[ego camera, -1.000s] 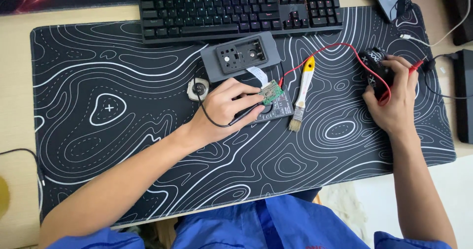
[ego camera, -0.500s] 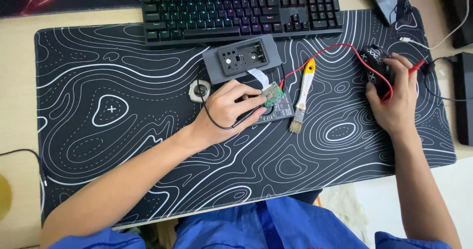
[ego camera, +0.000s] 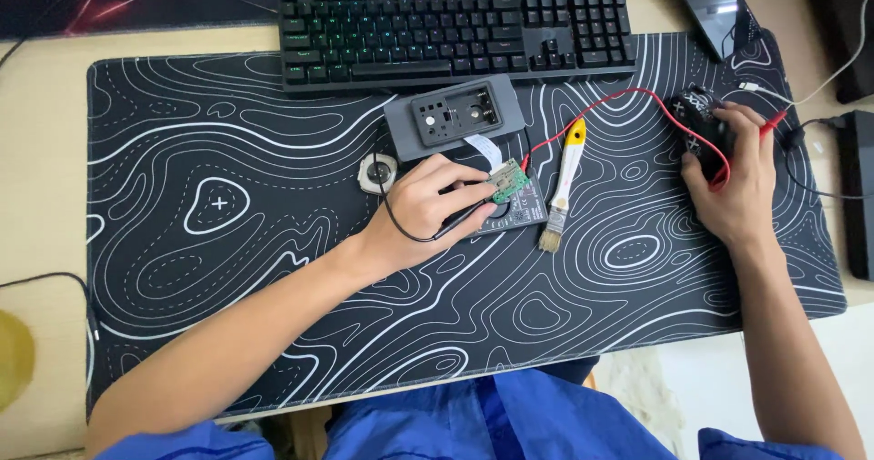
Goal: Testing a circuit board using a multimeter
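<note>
Item list, left edge to right edge of the frame.

Yellow round object [ego camera: 14, 358], lower left, cut off by the frame edge. Black desk mat [ego camera: 228, 269] with white contour lines, spread across most of the tan desk [ego camera: 45, 87]. Black keyboard [ego camera: 455, 28] with coloured backlight, top centre, its lower edge overlapping the mat.

Small round white-and-grey part [ego camera: 377, 172], centre, just left of the left hand. Grey housing [ego camera: 453, 117] with an open recess, just below the keyboard; a white ribbon strip led from it toward the small green circuit board [ego camera: 510, 182].

Left hand [ego camera: 428, 210], centre: fingers curled around a black probe lead [ego camera: 455, 228], its tip at the green circuit board, which lay on a dark flat module [ego camera: 519, 212].

Yellow-handled brush [ego camera: 563, 182], just right of the board, bristles pointing down-frame. Red wire [ego camera: 628, 96], arching from the board toward the upper right.

Right hand [ego camera: 742, 182], upper right: closed over a black meter [ego camera: 701, 128], a red probe [ego camera: 774, 125] by its fingers.

Dark device [ego camera: 856, 196], right edge.
</note>
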